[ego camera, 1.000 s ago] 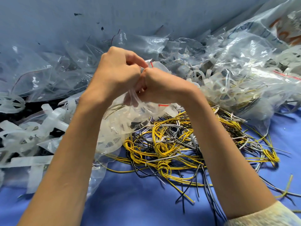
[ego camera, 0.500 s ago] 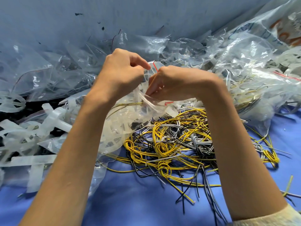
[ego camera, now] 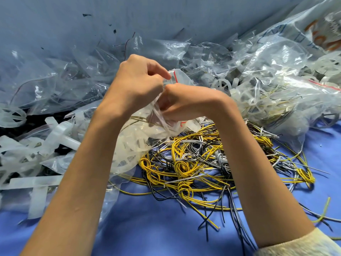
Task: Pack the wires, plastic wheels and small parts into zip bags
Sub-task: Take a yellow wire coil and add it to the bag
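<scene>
Sealing a filled zip bag

My left hand (ego camera: 137, 84) and right hand (ego camera: 186, 102) pinch the zip bag (ego camera: 140, 137) mouth, fingers pressed together, probably closing it above the wires (ego camera: 193, 163).

Head cam, one view: looks fwd/down, close over hands (ego camera: 162, 93).

Probably a parts-packing workbench, heaped zip bags (ego camera: 273, 74), tangled wires (ego camera: 193, 163)

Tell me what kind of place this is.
Probably a small parts-packing workbench: a blue table heaped with loose wires, plastic wheels and clear zip bags.
</scene>
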Demonstrator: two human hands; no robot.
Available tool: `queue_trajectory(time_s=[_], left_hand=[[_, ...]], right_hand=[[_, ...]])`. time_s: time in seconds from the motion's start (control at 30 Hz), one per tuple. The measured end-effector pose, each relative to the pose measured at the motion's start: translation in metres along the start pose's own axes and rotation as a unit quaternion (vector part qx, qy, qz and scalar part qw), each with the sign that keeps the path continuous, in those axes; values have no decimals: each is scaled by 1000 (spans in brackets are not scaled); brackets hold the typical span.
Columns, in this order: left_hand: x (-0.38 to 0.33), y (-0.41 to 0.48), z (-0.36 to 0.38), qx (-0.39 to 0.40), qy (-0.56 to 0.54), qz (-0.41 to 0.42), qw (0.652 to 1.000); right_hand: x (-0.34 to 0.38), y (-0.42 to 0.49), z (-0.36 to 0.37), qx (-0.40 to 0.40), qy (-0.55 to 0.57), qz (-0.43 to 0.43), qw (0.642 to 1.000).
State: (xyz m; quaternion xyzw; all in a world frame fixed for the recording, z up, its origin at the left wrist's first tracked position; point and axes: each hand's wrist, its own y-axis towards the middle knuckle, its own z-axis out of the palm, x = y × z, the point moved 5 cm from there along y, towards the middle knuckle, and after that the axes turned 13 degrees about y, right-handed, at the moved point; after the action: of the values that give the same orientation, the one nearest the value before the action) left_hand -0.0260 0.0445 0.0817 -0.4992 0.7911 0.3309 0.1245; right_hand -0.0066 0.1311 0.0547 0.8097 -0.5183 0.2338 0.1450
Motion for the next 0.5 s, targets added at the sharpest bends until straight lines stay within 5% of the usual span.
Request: queue_trajectory(time_s=[0.2,0.5], left_hand=[[2,-1,-5,0,2,-7,1000],[-3,0,4,8,-3,-4,1000]], right_hand=[[-5,-15,-7,55,1,16,998],[-3,-6,-11,-40,15,4,999]])
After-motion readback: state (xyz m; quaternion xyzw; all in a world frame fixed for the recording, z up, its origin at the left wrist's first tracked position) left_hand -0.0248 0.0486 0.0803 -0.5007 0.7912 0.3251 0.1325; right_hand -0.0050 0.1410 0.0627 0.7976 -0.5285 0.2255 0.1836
